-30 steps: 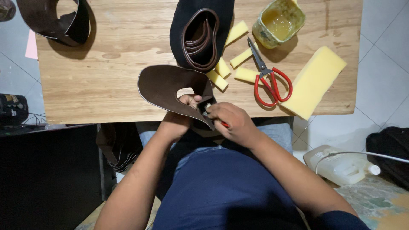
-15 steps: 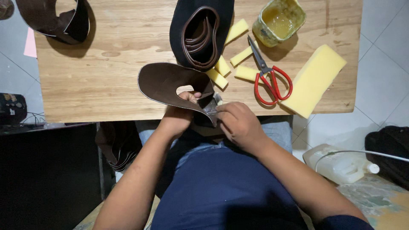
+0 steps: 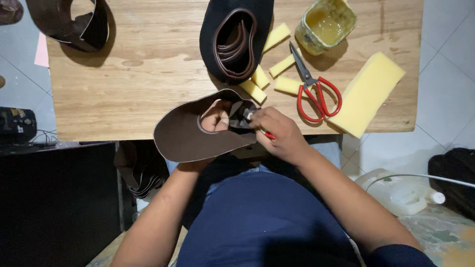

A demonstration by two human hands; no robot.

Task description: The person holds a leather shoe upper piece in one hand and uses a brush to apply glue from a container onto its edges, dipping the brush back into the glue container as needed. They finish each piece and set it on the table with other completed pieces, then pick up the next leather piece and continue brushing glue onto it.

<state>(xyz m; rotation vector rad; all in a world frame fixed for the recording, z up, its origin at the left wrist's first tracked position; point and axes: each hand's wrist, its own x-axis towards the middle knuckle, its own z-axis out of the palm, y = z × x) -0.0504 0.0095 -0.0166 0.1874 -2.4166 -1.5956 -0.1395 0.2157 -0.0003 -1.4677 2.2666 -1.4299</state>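
I hold a dark brown leather shoe-upper piece (image 3: 185,136) at the wooden table's (image 3: 148,64) near edge. My left hand (image 3: 216,117) is under it, fingers showing through its cut-out opening. My right hand (image 3: 277,133) grips a small red-handled tool (image 3: 267,134) and presses at the piece's right end. What the tool's tip does is hidden by my fingers.
On the table: a black leather piece with coiled brown strips (image 3: 236,42), several yellow foam blocks (image 3: 277,37), a large yellow sponge (image 3: 368,94), red scissors (image 3: 314,89), a glue tub (image 3: 326,22), another brown leather piece (image 3: 74,22) far left. A white jug (image 3: 401,190) lies on the floor.
The leather piece has been turned over and tilted toward me, so its broad face now hangs past the table edge. My right hand shifted slightly up onto its right end.
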